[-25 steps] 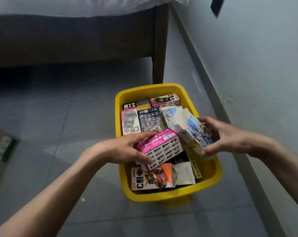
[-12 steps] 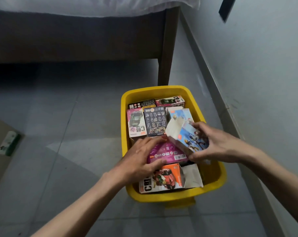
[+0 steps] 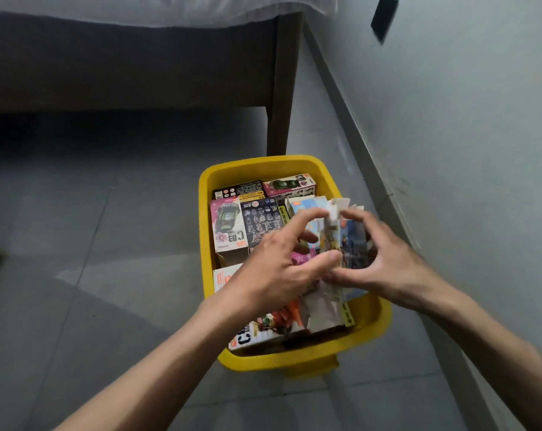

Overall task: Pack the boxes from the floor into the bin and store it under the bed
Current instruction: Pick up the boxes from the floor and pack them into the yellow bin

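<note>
- The yellow bin (image 3: 369, 318) sat on the floor at centre frame, packed with boxes, just below the bed leg (image 3: 280, 88).
- Both the left hand (image 3: 273, 269) and right hand (image 3: 384, 265) gripped a blurred blue box (image 3: 349, 241), standing on edge over the bin's right side.

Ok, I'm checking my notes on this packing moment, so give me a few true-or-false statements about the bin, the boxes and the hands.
1. The yellow bin stands on the floor beside the bed leg. True.
2. Both hands hold one upright box over the bin. True.
3. The bin is already under the bed. False: it stands in front of it.
4. The left hand rests on the floor. False: it grips the box with the right hand.
</note>
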Available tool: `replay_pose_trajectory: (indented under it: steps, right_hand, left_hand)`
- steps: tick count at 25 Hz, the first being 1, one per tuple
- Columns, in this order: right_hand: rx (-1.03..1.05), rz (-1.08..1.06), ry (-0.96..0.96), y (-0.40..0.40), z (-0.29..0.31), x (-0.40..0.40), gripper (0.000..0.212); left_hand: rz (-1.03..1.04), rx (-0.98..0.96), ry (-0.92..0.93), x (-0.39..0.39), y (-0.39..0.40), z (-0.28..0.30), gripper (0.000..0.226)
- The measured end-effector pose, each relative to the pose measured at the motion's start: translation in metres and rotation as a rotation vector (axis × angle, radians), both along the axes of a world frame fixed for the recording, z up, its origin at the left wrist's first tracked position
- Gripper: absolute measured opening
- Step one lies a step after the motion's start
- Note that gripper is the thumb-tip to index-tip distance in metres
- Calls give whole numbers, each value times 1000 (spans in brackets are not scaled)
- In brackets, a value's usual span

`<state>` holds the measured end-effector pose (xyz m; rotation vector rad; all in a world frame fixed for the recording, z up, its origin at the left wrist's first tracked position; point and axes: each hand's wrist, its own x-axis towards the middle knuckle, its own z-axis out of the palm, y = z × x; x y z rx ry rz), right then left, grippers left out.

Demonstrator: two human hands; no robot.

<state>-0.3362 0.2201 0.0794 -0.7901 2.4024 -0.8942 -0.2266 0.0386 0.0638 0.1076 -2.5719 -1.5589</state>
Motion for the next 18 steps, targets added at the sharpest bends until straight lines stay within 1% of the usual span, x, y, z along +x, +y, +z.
replay_pose_trajectory:
  steps: [1, 2, 4, 5, 6, 7, 9, 11, 15, 18]
  right_hand:
    - [-77, -19, 26, 0, 0, 4, 99]
    - [-120, -26, 79, 0, 0, 7, 92]
    - [-143, -28, 200, 2, -4, 8, 81]
    - [-162, -25, 196, 4, -5, 5, 78]
    - [-206, -19, 124, 6, -5, 2, 74]
    - [-274, -16, 2, 7, -4, -3, 67]
    - [-405, -10, -221, 6, -5, -14, 49]
    - [-475, -42, -331, -1, -7, -26, 30]
    - [-551, -117, -501, -11, -16, -30, 31]
    - [-724, -232, -737, -18, -28, -21, 26]
  left_hand:
    - [-10, 124, 11, -4, 8, 4, 54]
    - [-11, 134, 35, -8, 15, 5, 57]
    - [22, 142, 73, -12, 22, 5, 59]
    - [56, 193, 86, -13, 22, 4, 57]
    - [83, 267, 103, -12, 19, 1, 54]
    - [93, 344, 118, -11, 16, -1, 51]
    - [74, 449, 123, -6, 10, -8, 51]
    - [80, 500, 106, -2, 9, -15, 52]
    - [127, 543, 87, 0, 10, -20, 50]
    - [106, 607, 63, -1, 14, -16, 39]
